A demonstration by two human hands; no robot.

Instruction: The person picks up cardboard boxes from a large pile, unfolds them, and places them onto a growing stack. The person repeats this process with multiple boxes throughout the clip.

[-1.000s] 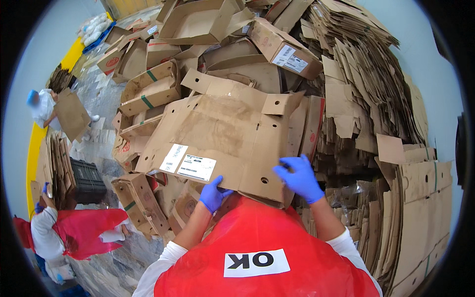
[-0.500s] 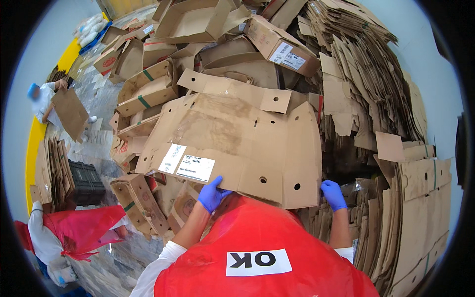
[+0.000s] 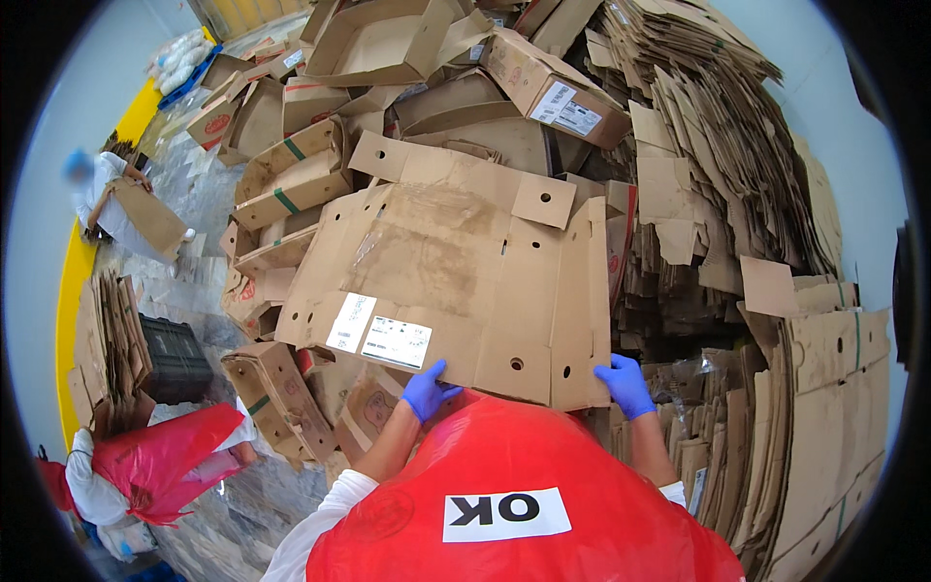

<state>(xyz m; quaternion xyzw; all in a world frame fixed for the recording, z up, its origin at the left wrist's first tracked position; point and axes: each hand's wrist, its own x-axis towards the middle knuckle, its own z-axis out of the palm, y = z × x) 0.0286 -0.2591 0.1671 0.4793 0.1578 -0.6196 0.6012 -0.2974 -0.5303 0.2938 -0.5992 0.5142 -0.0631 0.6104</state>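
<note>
A flattened cardboard box (image 3: 456, 330) is spread in front of me, stained on its upper face, with two white labels near its left front part and several round holes. My left hand (image 3: 427, 390), in a blue glove, is closed on its near edge, just right of the labels. At the near right corner my right hand (image 3: 626, 386), also gloved, pinches the right side panel, which is tilted up. Fingers under the cardboard are hidden on both sides. Beyond it, the box's far flap (image 3: 541, 199) rests against the heap of boxes.
Open boxes (image 3: 291, 175) pile up ahead and to the left. Flattened cardboard stacks (image 3: 727, 175) rise at the right, with upright sheets (image 3: 834, 388) nearer me. Far left, a person (image 3: 121, 204) holds a brown sheet; another in red (image 3: 165, 456) stands near a dark crate (image 3: 175, 359).
My right hand has moved left with the right panel, which now tilts up more steeply. My left hand has shifted slightly right. The far-left person's sheet has swung to a different angle.
</note>
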